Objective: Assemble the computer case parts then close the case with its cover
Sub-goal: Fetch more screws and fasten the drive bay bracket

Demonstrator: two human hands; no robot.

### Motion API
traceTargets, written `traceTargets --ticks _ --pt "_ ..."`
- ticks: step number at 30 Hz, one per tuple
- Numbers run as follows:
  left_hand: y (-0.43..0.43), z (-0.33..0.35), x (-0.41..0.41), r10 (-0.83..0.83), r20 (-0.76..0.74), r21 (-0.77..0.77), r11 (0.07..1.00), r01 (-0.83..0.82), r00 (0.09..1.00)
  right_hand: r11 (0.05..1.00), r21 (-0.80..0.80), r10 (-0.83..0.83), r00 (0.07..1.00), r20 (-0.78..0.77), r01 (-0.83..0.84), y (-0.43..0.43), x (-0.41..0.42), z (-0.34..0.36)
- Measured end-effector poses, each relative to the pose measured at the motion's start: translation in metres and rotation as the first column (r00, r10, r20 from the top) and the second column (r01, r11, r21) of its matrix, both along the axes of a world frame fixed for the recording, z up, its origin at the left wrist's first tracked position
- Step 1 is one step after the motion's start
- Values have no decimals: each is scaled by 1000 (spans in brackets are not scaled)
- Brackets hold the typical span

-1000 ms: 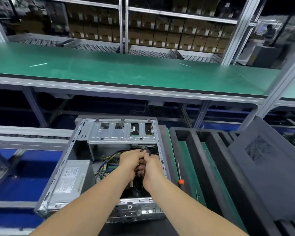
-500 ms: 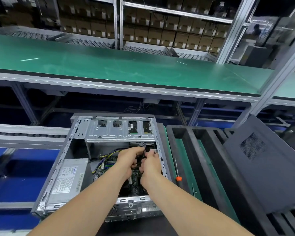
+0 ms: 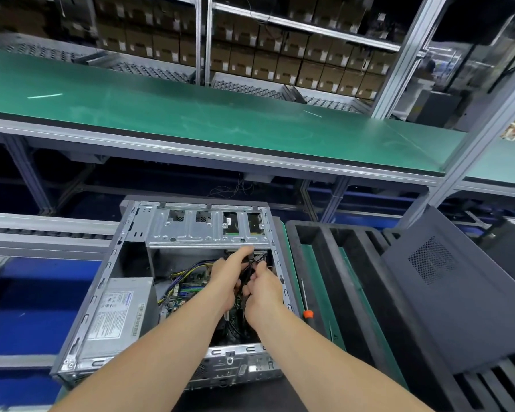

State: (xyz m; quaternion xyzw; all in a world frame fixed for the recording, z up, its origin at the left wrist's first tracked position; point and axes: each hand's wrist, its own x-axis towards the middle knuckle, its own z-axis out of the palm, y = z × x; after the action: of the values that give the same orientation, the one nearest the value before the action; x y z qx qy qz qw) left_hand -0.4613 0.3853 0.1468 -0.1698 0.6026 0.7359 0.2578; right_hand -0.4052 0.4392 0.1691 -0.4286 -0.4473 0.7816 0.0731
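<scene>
Where the frame is widest, a green tabletop (image 3: 191, 114) spans the upper half, with rows of cardboard boxes (image 3: 280, 60) on shelving above it. At lower right, the dark case cover (image 3: 458, 307) leans tilted on a black slotted foam tray (image 3: 354, 292), apart from the case. At lower centre, the open computer case (image 3: 131, 251) lies on its side, interior facing up. Its drive cage (image 3: 202, 233) occupies the far end; the grey power supply (image 3: 116, 316) sits in the near-left corner; the motherboard (image 3: 191, 288) with yellow wiring shows between them. Both forearms enter from the bottom edge. The left hand (image 3: 225, 281) reaches under the drive cage, its fingers extended toward a connector there. The right hand (image 3: 263, 289) sits just beside it, fingers pinched narrowly on black cables (image 3: 254, 261). Whether the left fingers actually grip the cables cannot be told. An orange-handled screwdriver (image 3: 307, 313) lies in the tray, just right of the case.
</scene>
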Motion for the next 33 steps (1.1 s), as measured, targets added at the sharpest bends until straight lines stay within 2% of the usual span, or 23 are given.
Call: traceTargets --ticks 6,8,10,15,22,33 --pt "-4 -2 -3 61 -9 132 989 -59 998 999 -23 -37 999 -35 37 2 -2 -7" --pt "-3 -3 -4 35 -25 152 988 -31 999 1000 -6 -24 999 -29 24 1 -2 -9" --pt "-1 -4 -7 14 -42 133 991 -8 999 1000 24 -12 1000 -4 13 0 -3 -9" --pt "-1 -14 -16 104 -39 29 994 -103 994 996 2 -91 995 -30 91 -1 -4 -8" --pt "-5 -15 -25 59 -25 -34 998 -59 998 986 -80 -148 988 -47 143 -1 -7 -10" --pt "-3 -18 -28 -11 -48 -31 999 10 999 988 -46 -148 988 -42 146 -2 -11 -9"
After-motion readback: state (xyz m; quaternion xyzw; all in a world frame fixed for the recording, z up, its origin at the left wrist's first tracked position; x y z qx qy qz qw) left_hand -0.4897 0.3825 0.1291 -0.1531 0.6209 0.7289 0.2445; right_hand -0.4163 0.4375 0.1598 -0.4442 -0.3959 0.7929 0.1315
